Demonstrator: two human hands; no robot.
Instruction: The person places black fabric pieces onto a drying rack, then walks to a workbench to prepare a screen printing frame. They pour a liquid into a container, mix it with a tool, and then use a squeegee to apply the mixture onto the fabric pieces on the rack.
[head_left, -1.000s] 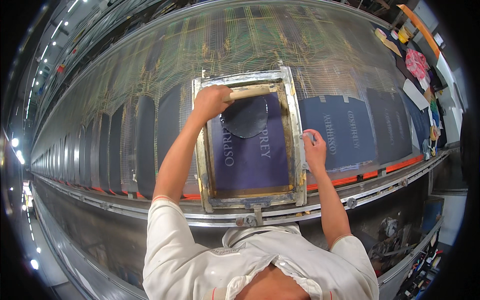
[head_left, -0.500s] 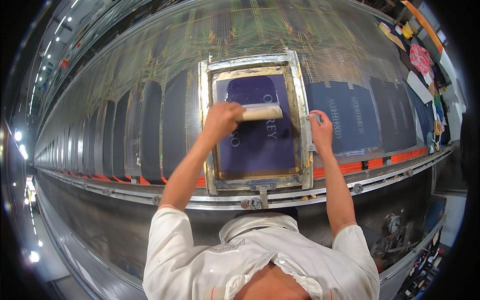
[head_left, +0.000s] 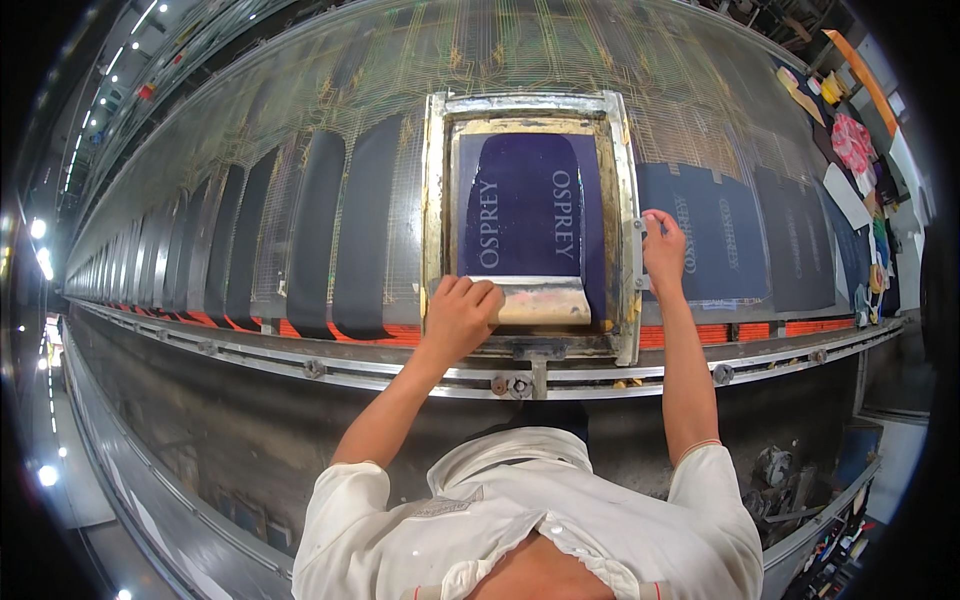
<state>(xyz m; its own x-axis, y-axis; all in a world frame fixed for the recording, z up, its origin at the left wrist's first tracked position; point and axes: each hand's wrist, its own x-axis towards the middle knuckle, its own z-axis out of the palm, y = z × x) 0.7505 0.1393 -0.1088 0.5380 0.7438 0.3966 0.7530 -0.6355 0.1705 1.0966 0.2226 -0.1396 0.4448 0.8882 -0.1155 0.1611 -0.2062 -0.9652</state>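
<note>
A screen printing frame (head_left: pixel 626 190) of worn, stained metal lies flat on the long table in front of me. Its mesh (head_left: pixel 525 165) is dark purple, with pale lettering in two upright columns. My left hand (head_left: pixel 463 312) is closed round the left end of a wide squeegee (head_left: pixel 545 303), whose pale blade lies across the near part of the mesh. At the frame's right side my right hand (head_left: pixel 664 255) has its fingers curled against the edge, beside a small metal bracket (head_left: pixel 639 255); the fingertips' hold is partly hidden.
Dark fabric panels (head_left: pixel 365 230) lie in a row along the table to the left. Printed blue panels (head_left: pixel 705 235) lie right of the frame. A metal rail (head_left: pixel 430 380) with clamps runs along the near edge. Cloths and tape (head_left: pixel 850 145) crowd the far right end.
My left hand has drawn the squeegee down the mesh toward me, from mid-screen to its near end. More lettering shows behind it. My right hand stays at the frame's right side.
</note>
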